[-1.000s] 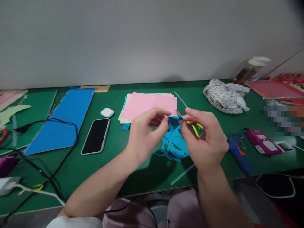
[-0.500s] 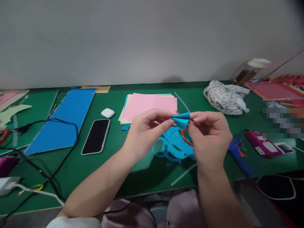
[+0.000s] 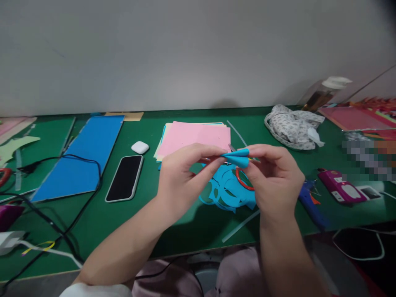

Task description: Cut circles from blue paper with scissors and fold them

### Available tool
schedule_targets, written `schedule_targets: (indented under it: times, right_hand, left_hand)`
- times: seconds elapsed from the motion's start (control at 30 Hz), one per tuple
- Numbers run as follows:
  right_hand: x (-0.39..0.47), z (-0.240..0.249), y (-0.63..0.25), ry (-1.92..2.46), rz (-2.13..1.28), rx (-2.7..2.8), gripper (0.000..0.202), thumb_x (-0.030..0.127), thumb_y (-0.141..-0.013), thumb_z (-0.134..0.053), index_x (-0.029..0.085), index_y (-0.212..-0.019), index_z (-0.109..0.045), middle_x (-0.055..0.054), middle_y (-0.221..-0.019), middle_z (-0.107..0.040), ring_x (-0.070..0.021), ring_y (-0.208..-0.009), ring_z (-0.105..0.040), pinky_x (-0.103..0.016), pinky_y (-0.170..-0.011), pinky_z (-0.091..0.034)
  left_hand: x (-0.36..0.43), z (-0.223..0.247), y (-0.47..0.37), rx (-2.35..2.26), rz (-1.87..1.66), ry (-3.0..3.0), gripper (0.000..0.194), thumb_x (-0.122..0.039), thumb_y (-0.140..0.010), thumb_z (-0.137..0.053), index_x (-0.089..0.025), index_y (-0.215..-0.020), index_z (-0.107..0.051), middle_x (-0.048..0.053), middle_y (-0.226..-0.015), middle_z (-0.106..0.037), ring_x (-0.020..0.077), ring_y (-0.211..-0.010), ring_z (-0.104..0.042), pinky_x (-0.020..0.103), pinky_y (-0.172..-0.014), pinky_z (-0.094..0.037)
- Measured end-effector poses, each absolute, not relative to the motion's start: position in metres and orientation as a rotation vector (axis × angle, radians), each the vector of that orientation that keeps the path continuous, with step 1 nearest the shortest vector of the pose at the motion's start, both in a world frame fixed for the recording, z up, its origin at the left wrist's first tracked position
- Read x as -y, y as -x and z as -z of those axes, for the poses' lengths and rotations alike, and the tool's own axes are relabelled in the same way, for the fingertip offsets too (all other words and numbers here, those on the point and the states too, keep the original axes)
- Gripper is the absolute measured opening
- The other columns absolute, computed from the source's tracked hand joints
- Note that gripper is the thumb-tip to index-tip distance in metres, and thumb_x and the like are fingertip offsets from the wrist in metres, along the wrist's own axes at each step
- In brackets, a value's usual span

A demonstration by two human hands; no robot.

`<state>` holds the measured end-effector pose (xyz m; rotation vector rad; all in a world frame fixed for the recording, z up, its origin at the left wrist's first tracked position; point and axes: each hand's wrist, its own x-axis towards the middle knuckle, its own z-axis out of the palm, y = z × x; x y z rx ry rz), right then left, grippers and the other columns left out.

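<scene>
A small piece of blue paper (image 3: 237, 156), folded into a pointed shape, is held up between both hands over the table. My left hand (image 3: 188, 177) pinches its narrow tip between thumb and forefinger. At its wider end, my right hand (image 3: 275, 177) grips the edges with thumb and fingers. Below lie blue paper scraps (image 3: 230, 192) with curved cut-outs. Scissors with red-orange handles (image 3: 244, 179) rest on the scraps, partly hidden by my hands. Behind my left hand is a stack of coloured paper (image 3: 194, 138), pink on top.
On the left are a phone (image 3: 125, 178), a white earbud case (image 3: 140, 147), a blue board (image 3: 83, 156) and black cables (image 3: 100, 173). To the right lie a blue glue gun (image 3: 312, 208), a patterned cloth bundle (image 3: 292, 126), a purple box (image 3: 340, 187) and a bottle (image 3: 324, 95). A translucent glue stick (image 3: 239, 227) lies near the front edge.
The folded paper has tilted slightly and its two flaps sit closer together. My left hand has turned a little and its wrist has shifted left; both hands keep their hold.
</scene>
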<state>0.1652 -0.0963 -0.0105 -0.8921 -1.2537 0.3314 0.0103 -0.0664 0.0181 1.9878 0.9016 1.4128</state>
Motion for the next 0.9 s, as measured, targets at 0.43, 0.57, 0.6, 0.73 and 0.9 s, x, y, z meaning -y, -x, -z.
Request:
schedule_targets:
  times: [0.43,0.57,0.6,0.73,0.9]
  right_hand:
    - [0.1021,0.0039,-0.1639,0.926,-0.194,1.339,0.018,0.011,-0.080,-0.068,0.027,-0.085,-0.075,0.000,-0.086,-0.072,-0.0169,-0.081,-0.067,-0.031,-0.069,-0.057]
    - [0.1027,0.0028,-0.1637,0.907,-0.200,1.356,0.024,0.007,-0.080,-0.067,0.028,-0.088,-0.075,0.001,-0.087,-0.072,-0.0152,-0.080,-0.067,-0.028,-0.068,-0.057]
    - [0.1029,0.0026,-0.1637,0.904,-0.200,1.361,0.025,0.006,-0.080,-0.067,0.028,-0.089,-0.075,0.001,-0.088,-0.072,-0.0147,-0.080,-0.066,-0.027,-0.068,-0.056]
    - [0.1037,0.0027,-0.1642,0.886,-0.207,1.373,0.027,0.004,-0.080,-0.066,0.028,-0.090,-0.075,0.001,-0.089,-0.072,-0.0140,-0.079,-0.066,-0.027,-0.067,-0.056]
    - [0.1034,0.0045,-0.1646,0.875,-0.283,1.370,0.021,0.009,-0.080,-0.067,0.027,-0.090,-0.074,0.000,-0.087,-0.072,-0.0156,-0.076,-0.067,-0.031,-0.068,-0.057]
  left_hand:
    - [0.0612,-0.0171,-0.0077,-0.577,-1.489,-2.170,0.013,-0.013,-0.078,-0.071,-0.017,-0.090,-0.073,0.003,-0.085,-0.076,0.0118,-0.077,-0.070,0.019,-0.069,-0.054]
    - [0.0606,-0.0168,-0.0078,-0.566,-1.473,-2.138,0.016,-0.013,-0.077,-0.072,-0.019,-0.091,-0.074,0.002,-0.086,-0.076,0.0116,-0.076,-0.070,0.019,-0.070,-0.055]
    - [0.0605,-0.0166,-0.0079,-0.566,-1.471,-2.137,0.016,-0.013,-0.077,-0.072,-0.019,-0.092,-0.074,0.002,-0.086,-0.076,0.0117,-0.076,-0.070,0.019,-0.070,-0.055]
    - [0.0604,-0.0161,-0.0080,-0.550,-1.479,-2.120,0.016,-0.011,-0.076,-0.072,-0.018,-0.090,-0.074,0.002,-0.086,-0.076,0.0119,-0.077,-0.071,0.018,-0.071,-0.056]
    - [0.0606,-0.0155,-0.0075,-0.544,-1.466,-2.082,0.018,-0.009,-0.077,-0.071,-0.019,-0.091,-0.074,0.001,-0.087,-0.076,0.0112,-0.078,-0.070,0.018,-0.071,-0.055]
